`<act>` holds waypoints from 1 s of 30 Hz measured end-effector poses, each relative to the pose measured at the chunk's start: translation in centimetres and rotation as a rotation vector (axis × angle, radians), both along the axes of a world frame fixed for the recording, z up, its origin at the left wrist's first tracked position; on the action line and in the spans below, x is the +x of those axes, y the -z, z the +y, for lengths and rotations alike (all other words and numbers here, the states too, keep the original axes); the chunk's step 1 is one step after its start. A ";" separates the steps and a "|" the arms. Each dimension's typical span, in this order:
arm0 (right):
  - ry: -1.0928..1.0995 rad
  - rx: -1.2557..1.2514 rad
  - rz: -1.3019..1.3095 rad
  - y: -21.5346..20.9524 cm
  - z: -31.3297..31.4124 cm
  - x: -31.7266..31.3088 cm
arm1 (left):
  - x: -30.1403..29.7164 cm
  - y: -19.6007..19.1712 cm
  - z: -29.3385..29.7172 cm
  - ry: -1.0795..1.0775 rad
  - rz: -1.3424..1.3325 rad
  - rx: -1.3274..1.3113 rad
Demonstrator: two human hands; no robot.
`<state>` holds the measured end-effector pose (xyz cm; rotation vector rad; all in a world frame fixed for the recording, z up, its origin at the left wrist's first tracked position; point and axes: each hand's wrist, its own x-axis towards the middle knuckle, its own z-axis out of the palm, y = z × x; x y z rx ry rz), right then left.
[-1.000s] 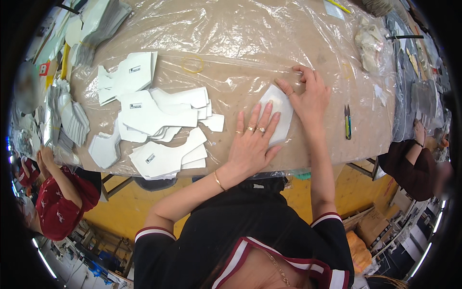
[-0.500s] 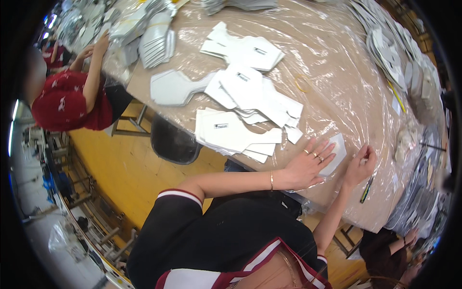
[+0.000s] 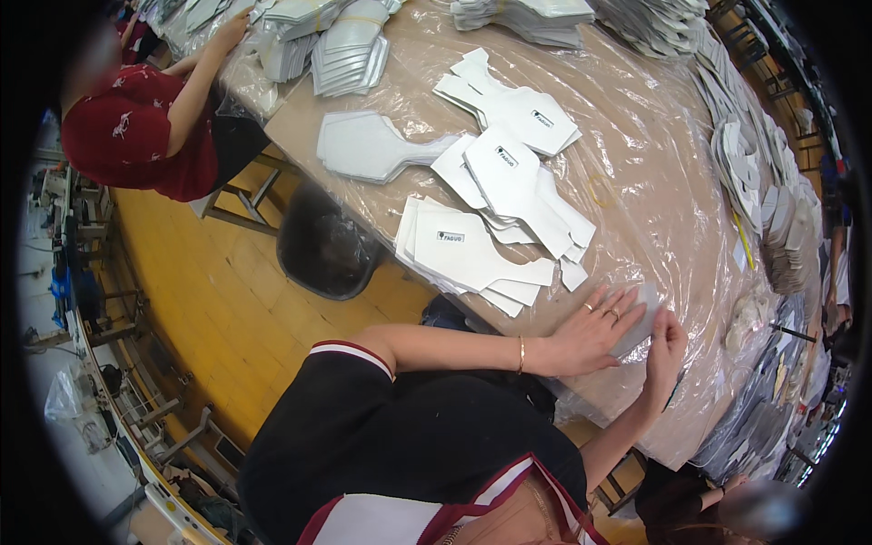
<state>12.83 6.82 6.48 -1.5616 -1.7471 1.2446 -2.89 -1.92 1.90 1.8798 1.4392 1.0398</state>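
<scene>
My left hand (image 3: 595, 334) lies flat with its fingers spread over a small pale grey cut piece (image 3: 643, 320) on the plastic-covered table. At that piece's right edge is my right hand (image 3: 667, 352), its fingers bent and pressed together. Whatever they pinch is too small to make out. A thin dark-and-green tool (image 3: 674, 394) shows just beside my right wrist, mostly hidden by it. Left of my hands lie overlapping white cut pieces (image 3: 445, 241) with dark printed labels. More labelled white pieces (image 3: 509, 177) lie farther off, beside plain grey-white ones (image 3: 359, 150).
Banded stacks of grey pieces (image 3: 350, 54) stand at the far left, and more stacks (image 3: 788, 236) line the right side. A black bin (image 3: 327, 245) stands below the table's left edge. A co-worker in red (image 3: 118, 127) reaches over the far left corner.
My right hand has come down and left, from apart to the edge of the pale piece beside my left hand. My left hand still rests on the piece. The view has shifted.
</scene>
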 end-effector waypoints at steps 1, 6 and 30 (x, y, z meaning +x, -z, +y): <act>0.039 -0.067 0.006 -1.3 -0.3 -0.4 | -0.1 -1.0 -0.2 -0.042 -0.095 -0.055; -0.289 0.255 0.218 -4.9 -1.0 -6.0 | -3.9 -5.1 0.2 -0.234 -1.030 -0.100; -0.357 0.009 0.093 -6.7 -5.0 -12.3 | -14.4 -7.1 -3.1 -0.369 -1.483 -0.338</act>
